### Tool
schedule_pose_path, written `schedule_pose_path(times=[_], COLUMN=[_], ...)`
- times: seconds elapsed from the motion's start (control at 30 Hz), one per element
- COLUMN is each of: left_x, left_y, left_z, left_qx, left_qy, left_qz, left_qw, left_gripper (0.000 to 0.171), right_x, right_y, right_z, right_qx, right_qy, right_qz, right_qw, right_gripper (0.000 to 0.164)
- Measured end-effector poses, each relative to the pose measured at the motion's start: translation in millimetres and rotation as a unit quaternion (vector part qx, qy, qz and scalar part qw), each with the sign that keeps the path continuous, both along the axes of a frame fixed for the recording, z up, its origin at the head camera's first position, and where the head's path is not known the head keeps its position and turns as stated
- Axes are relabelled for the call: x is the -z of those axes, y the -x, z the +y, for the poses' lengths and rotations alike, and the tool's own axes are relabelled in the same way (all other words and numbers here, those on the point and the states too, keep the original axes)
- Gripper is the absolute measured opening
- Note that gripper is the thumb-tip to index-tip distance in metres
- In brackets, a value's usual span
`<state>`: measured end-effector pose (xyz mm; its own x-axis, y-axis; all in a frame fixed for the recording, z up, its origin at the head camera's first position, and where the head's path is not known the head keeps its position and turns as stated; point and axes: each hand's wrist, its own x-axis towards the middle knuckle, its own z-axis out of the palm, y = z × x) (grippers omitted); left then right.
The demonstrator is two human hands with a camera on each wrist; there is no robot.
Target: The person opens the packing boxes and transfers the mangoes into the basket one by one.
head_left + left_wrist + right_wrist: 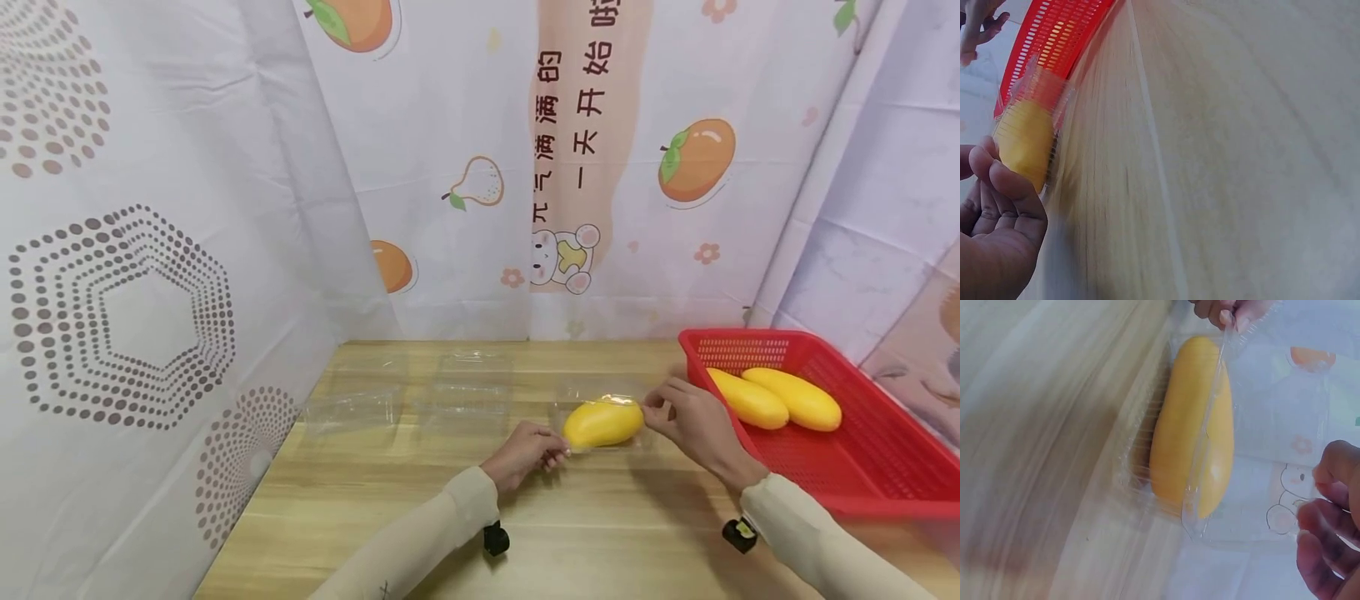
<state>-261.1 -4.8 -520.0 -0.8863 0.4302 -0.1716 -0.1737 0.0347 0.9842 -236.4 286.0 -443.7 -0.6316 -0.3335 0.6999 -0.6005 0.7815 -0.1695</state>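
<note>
A yellow mango (602, 423) lies in a clear plastic box (1138, 465) whose see-through lid (1279, 419) stands raised in the right wrist view. My left hand (522, 454) pinches the box's left end between thumb and fingers; the left wrist view shows this left hand (1004, 219) close beside the mango. My right hand (693, 421) is at the box's right end, slightly blurred. In the right wrist view the right hand (1335, 519) has loosely bent fingers near the lid, with nothing visible between them.
Two more yellow mangoes (795, 400) lie in a red plastic basket (885, 492) on the right. Two clear plastic boxes (352, 408) (467, 400) stand on the left of the wooden table (585, 533). A printed curtain (450, 275) hangs behind.
</note>
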Motion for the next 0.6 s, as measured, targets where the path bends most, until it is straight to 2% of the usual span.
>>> schedule_pose_path(times=[0.37,0.6], left_x=[0.8,0.6], left_y=[0.8,0.8], left_z=[-1,-1], left_qx=[0.002,0.006], left_qy=[0.008,0.001], left_qz=[-0.01,-0.008], left_qw=[0.9999,0.9999], left_gripper=[0.018,0.019], right_x=[-8.9,-13.6], right_y=[9.5,17.2], right_z=[5,11], right_qx=[0.016,0.026], right_qy=[0.015,0.039], right_qz=[0.012,-0.032], right_qw=[1.0,0.998], right_gripper=[0.022,0.018])
